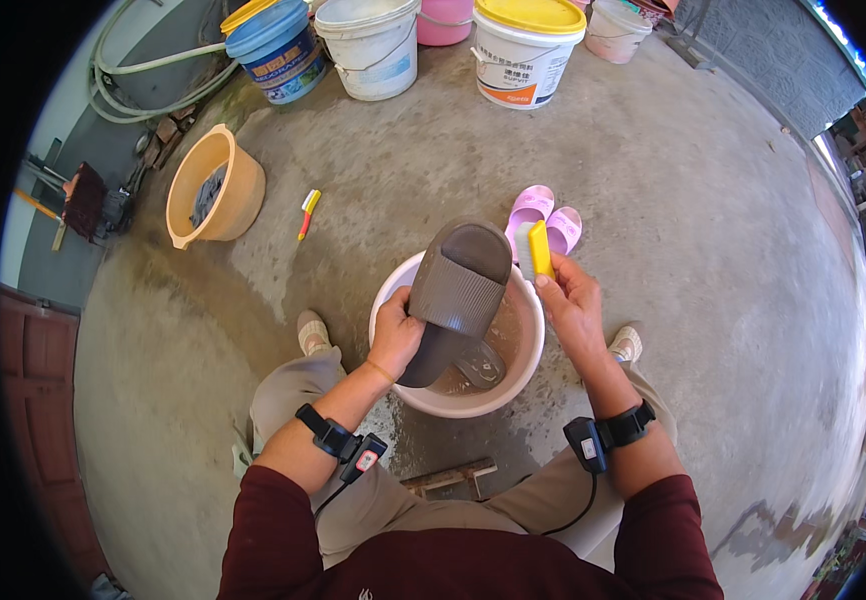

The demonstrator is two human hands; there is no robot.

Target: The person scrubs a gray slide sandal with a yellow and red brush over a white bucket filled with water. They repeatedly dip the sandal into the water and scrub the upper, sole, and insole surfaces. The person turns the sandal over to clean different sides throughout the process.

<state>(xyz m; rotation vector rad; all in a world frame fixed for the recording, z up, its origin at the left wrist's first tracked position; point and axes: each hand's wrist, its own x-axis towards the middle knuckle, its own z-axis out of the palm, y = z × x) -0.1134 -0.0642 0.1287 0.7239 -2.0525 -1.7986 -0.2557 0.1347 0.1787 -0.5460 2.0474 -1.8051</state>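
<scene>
My left hand [397, 334] grips a dark brown slide sandal [463, 281] by its side, holding it above a pale pink basin [534, 352]. In the basin, a second dark sandal [482, 365] lies partly in murky brown water. My right hand [574, 300] is closed around a yellow-backed scrub brush [540, 251] with pale bristles facing the sandal; brush and sandal are apart. Just beyond the basin's far rim stands a pair of pink-purple slippers [564, 225], partly hidden by the brush.
A red-and-yellow brush [308, 215] lies on the concrete floor, left of the basin. Farther left, an orange tub [247, 187] holds grey cloth [209, 196]. Several buckets, including a blue one [277, 56] and a white one with a yellow lid [526, 64], line the far side.
</scene>
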